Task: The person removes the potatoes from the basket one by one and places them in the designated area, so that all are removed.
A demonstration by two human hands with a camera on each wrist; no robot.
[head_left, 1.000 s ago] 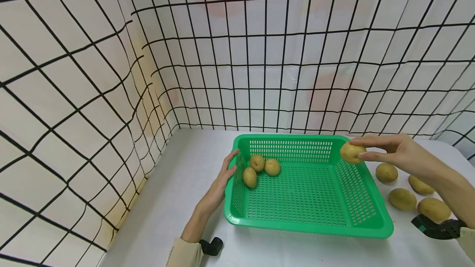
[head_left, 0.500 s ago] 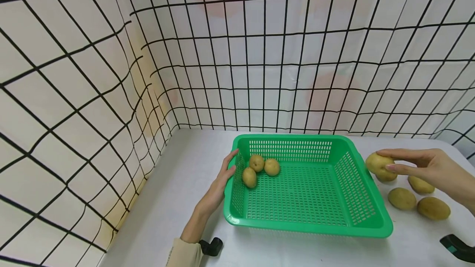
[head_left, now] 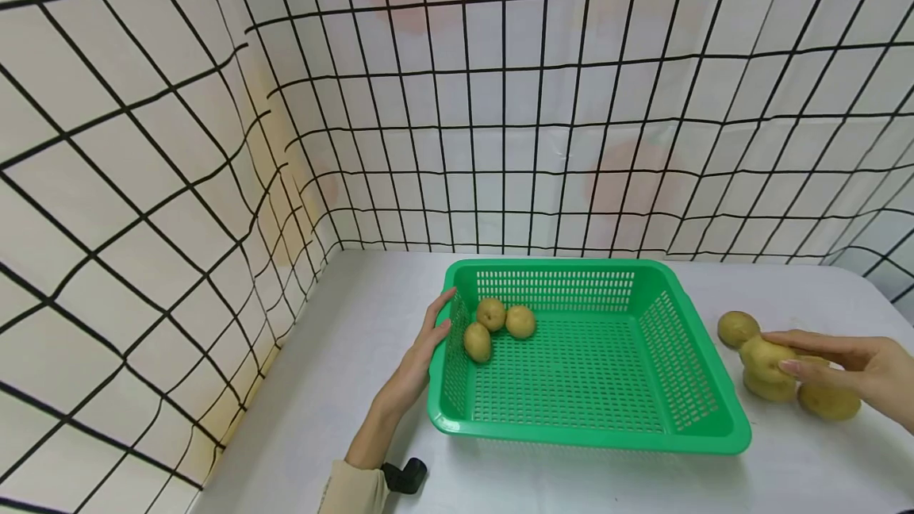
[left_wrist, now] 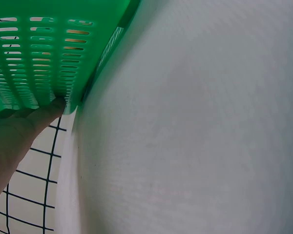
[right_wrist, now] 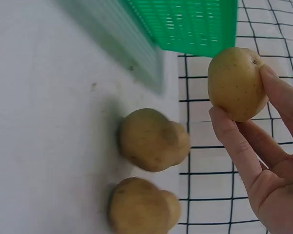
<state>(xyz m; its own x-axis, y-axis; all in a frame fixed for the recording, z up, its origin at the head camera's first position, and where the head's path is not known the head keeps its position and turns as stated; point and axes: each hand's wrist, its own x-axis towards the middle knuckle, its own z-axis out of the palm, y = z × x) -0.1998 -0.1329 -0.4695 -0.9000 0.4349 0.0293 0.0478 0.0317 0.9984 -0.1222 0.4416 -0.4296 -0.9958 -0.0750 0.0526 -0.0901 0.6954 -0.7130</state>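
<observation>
A potato (right_wrist: 236, 84) is pinched between the thumb and fingertips of my right hand (head_left: 867, 371), above the loose potatoes at the right of the table. In the head view it overlaps another potato (head_left: 769, 389) below it. My left hand (head_left: 410, 371) rests along the left side of a green plastic basket (head_left: 593, 441), its straight fingers at the rim. The left wrist view shows those fingers against the slotted outer wall (left_wrist: 39, 53). Inside the basket, three potatoes (head_left: 520, 322) sit together near the left wall.
Several potatoes lie on the white table right of the basket, among them one (head_left: 739, 329) near the rim and one (head_left: 828, 401) under the right hand. Black wire mesh (head_left: 503, 173) stands behind the table and along its left side.
My right hand has carried its potato from over the basket's right rim, rightward and down, to above the loose potatoes. The left hand and the basket stay in place.
</observation>
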